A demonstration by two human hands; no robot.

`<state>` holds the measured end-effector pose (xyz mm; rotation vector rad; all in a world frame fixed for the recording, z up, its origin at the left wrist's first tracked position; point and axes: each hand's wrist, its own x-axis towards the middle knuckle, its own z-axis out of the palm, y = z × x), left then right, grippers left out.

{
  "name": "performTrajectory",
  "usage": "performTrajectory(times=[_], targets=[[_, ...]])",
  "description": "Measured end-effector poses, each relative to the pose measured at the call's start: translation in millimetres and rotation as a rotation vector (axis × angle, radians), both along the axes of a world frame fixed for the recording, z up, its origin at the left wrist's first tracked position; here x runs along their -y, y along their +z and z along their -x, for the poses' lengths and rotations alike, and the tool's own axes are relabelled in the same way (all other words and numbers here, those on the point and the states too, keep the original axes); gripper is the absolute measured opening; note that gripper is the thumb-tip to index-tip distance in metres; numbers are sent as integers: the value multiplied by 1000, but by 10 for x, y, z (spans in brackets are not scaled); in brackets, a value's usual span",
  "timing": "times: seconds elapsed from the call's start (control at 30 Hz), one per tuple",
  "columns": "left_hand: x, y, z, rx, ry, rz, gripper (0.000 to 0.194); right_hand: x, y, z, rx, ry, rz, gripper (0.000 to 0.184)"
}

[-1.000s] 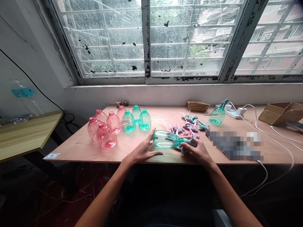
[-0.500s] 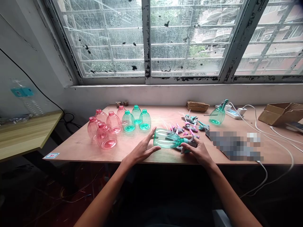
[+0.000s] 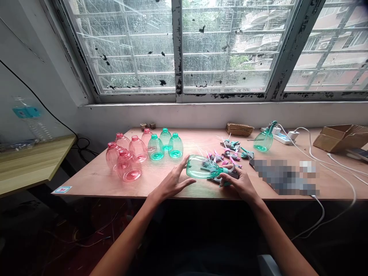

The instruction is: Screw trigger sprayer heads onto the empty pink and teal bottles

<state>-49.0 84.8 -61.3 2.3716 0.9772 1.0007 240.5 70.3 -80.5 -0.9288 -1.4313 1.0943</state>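
A clear green spray bottle [image 3: 201, 167] lies sideways in the air above the table's front edge, its neck toward the right. At its base, my left hand [image 3: 172, 182] is closed lightly, with the thumb below and the fingers above. My right hand [image 3: 240, 182] grips it at the neck, where a grey and teal spray head [image 3: 231, 172] is partly hidden by the fingers. Just behind the bottle lies a pile of loose spray heads [image 3: 230, 153] in pink, teal and grey, with thin tubes.
Several pink bottles [image 3: 129, 168] and three green bottles [image 3: 155, 147] without heads stand at the left. A green bottle with a spray head [image 3: 263, 138] stands at the back right. Also on the table [image 3: 94, 180] are a blurred-out flat device [image 3: 284, 176], white cables, a power strip [image 3: 283, 137] and an open carton [image 3: 337, 138].
The bottle has turned a little about its long axis, so its ribbed side shows less. Both hands have stayed nearly in place.
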Motion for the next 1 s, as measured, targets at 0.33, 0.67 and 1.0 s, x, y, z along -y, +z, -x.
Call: performTrajectory(times=[0.33,0.67,1.0], targets=[[-2,8,12,-6,22,-126,77,12,8,-12,8,-28,-7,38],[43,8,13,101,15,-146,50,-22,-38,-25,-31,-33,6,42],[39,66,18,192,-55,-119,51,-10,-13,-15,-3,-57,3,45]])
